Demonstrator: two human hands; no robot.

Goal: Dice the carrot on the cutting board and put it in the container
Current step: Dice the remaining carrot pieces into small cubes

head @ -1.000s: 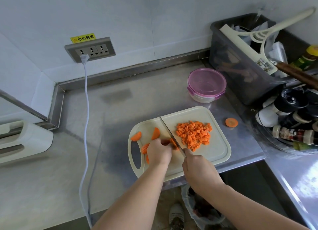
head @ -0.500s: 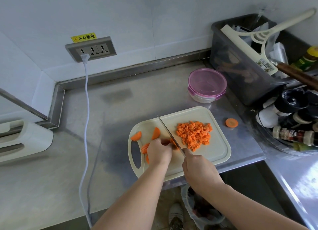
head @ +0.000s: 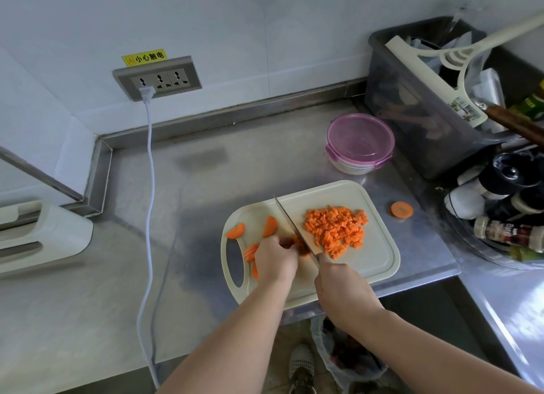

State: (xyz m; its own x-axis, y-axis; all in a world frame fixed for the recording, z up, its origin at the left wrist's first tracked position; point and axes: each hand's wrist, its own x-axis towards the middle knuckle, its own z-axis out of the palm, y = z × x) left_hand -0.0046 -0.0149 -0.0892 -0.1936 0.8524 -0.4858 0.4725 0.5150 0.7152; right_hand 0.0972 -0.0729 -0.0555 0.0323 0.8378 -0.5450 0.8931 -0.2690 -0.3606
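A carrot piece (head: 298, 243) is being held down on the cutting board (head: 378, 258) by the left hand (head: 275, 261). Its fingers are curled over the piece, so only a little orange is showing between the knuckles and the blade. The knife (head: 290, 220) is being gripped by the right hand (head: 343, 286), with the fingers closed round the handle, which is being hidden inside the fist. The blade is being held slanted across the board, with its tip toward the far edge and its lower part just beside the left fingertips. Whether the edge is touching the carrot piece cannot be told.

To the right of the blade, a heap of diced carrot (head: 335, 230) is lying on the middle of the board. To the left of the blade, several carrot slices (head: 270, 226) are lying near the board's handle hole, and some are being partly covered by the left hand. The container (head: 360, 141), closed by a pink lid, is standing on the steel counter (head: 206, 187) behind the board, apart from it. One round slice (head: 401, 209) is lying on the counter near the board's right edge. A white cable (head: 149, 158) is hanging from the wall socket (head: 157, 80).
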